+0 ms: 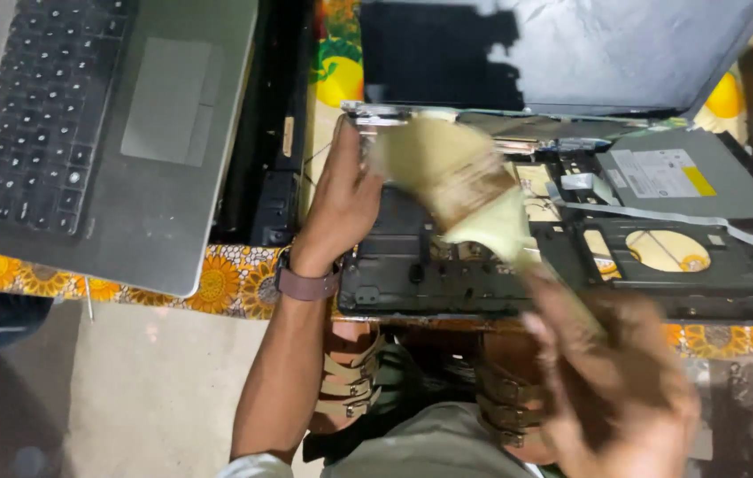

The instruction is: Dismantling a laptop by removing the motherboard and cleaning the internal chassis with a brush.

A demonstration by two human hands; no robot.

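We see a white rectangular label with a yellow corner (664,173) on the grey metal optical drive (730,190), and a dark laptop screen (562,49) behind it.
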